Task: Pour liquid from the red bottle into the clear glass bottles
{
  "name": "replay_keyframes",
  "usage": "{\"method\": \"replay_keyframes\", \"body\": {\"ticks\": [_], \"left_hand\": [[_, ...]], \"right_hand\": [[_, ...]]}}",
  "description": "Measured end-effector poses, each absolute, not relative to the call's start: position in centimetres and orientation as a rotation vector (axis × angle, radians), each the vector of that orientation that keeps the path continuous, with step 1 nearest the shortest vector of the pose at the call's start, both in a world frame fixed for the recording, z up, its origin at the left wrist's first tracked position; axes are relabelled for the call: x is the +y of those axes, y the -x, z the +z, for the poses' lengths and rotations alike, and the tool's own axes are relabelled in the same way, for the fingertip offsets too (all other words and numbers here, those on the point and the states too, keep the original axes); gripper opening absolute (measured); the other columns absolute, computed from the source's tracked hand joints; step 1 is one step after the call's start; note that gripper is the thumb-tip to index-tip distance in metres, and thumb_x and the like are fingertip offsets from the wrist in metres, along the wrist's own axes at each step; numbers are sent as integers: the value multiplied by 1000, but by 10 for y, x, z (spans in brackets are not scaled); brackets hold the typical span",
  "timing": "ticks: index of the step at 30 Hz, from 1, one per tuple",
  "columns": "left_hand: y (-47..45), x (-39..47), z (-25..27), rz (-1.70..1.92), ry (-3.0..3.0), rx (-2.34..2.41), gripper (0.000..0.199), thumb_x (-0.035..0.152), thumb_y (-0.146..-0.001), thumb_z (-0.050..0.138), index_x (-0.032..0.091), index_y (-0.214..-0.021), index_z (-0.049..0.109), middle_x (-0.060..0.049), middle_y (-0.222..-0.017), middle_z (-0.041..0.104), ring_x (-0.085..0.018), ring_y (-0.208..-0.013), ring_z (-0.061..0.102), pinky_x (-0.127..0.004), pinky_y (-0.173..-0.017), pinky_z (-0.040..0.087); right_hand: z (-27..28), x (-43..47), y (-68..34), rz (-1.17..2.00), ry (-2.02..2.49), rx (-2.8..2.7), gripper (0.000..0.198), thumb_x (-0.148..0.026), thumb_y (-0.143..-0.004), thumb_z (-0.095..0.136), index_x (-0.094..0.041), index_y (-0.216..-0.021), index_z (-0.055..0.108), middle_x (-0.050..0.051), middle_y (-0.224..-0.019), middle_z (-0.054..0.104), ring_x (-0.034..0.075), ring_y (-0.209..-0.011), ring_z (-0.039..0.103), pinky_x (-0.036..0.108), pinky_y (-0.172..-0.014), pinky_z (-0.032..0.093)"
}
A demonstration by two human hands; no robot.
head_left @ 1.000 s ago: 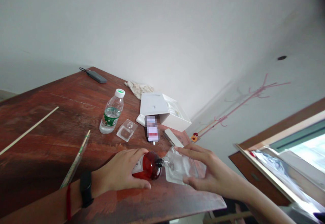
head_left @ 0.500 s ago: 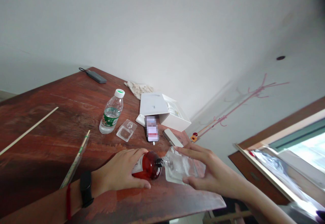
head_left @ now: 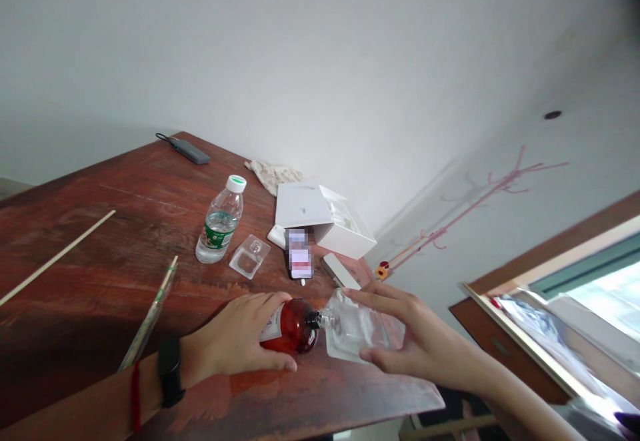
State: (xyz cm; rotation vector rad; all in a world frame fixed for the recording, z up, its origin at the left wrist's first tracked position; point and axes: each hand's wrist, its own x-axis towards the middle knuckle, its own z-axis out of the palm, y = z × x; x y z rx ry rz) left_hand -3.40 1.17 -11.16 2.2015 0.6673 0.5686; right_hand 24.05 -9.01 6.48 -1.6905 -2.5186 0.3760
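My left hand [head_left: 250,331] is wrapped round an amber bottle [head_left: 299,325] with a white label, tilted on its side, its dark neck pointing right. My right hand [head_left: 407,334] holds a clear plastic container [head_left: 357,334] between thumb and fingers. The container's narrow neck meets the mouth of the amber bottle. Whether any liquid passes between them I cannot tell. Part of the container is hidden by my right fingers. Beyond my hands, a small clear plastic tray [head_left: 250,256] lies flat on the table.
On the wooden table [head_left: 125,247] stands a capped water bottle [head_left: 219,221]. A phone [head_left: 300,254], a white box [head_left: 345,221], a small white case [head_left: 341,271], a cloth [head_left: 273,175] and a grey power bank [head_left: 190,150] lie farther back. Wrapped chopsticks [head_left: 150,311] and a thin stick [head_left: 57,257] are at left.
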Motion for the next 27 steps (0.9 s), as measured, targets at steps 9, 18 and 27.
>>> {"method": "replay_keyframes", "body": {"ticks": [9,18,27], "left_hand": [[35,12,-109,580,-2177,653,83,59,-75,97,23,-142,63,-12,-144,75,-44,-131,72,-52,-114,52],[35,11,-108,586,-2191,661,82,56,-75,97,24,-142,62,-11,-143,76,-43,-130,72,-50,-113,52],[35,11,-108,580,-2187,663,81,56,-75,99,25,-141,62,-12,-142,77,-42,-128,73,-50,-112,51]], "right_hand": [[67,-90,-239,389,1734,-2523,78,-36,-88,90,-35,-160,61,13,-146,74,38,-128,75,51,-105,65],[69,-91,-238,372,1744,-2535,79,-36,-88,89,-36,-161,60,13,-148,73,38,-129,75,51,-105,65],[70,-90,-236,373,1743,-2542,78,-35,-88,89,-35,-161,61,14,-149,72,38,-130,74,50,-105,65]]}}
